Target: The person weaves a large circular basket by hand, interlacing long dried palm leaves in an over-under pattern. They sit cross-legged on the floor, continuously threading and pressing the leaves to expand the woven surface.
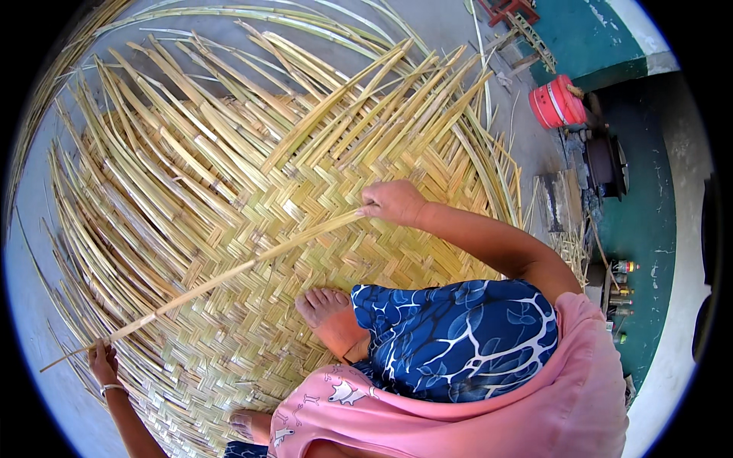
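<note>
A long, pale split-cane strip [244, 266] stretches slantwise over a large woven cane mat [305, 237]. Near its lower left end, my left hand [104, 362] is closed around it, and a thin tip pokes out beyond the fingers. My right hand [391, 203] pinches the strip's other end above the middle of the mat. Under the strip, the mat shows a tight zigzag weave. Loose, unwoven cane ends [164, 145] fan out from its far and left sides, some crossing over each other at the top.
My bare foot [324, 309] rests on the mat. More long strips [336, 27] lie on the grey floor [229, 24] beyond it. To the right are a red bucket [558, 102], a dark round pot-like object [607, 166], several bottles [624, 267] and a green wall [653, 229].
</note>
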`<action>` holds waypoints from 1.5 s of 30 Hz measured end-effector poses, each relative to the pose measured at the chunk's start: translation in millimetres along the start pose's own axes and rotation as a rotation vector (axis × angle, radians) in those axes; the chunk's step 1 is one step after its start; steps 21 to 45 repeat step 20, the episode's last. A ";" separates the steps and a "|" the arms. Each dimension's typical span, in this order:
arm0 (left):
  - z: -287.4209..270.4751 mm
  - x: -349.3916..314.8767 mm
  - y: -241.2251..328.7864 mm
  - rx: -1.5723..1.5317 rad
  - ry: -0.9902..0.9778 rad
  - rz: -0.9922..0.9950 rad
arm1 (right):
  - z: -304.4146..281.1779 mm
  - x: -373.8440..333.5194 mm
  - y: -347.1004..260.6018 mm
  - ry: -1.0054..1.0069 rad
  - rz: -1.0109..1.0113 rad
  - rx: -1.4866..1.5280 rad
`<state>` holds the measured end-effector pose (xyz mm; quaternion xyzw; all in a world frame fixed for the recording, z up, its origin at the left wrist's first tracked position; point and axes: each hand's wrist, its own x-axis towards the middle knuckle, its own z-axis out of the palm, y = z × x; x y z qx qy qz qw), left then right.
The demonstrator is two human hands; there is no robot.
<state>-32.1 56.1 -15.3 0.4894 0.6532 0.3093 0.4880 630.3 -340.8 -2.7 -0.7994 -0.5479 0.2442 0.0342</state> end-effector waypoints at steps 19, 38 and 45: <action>-134.7 -94.8 -134.6 -0.006 0.380 -0.382 | 24.7 -10.1 -38.3 0.065 -0.141 -0.156; -137.8 -106.7 -126.4 -0.018 0.303 -0.425 | 29.3 -8.8 -38.3 0.059 -0.152 -0.130; -137.8 -106.7 -126.4 -0.018 0.303 -0.425 | 29.3 -8.8 -38.3 0.059 -0.152 -0.130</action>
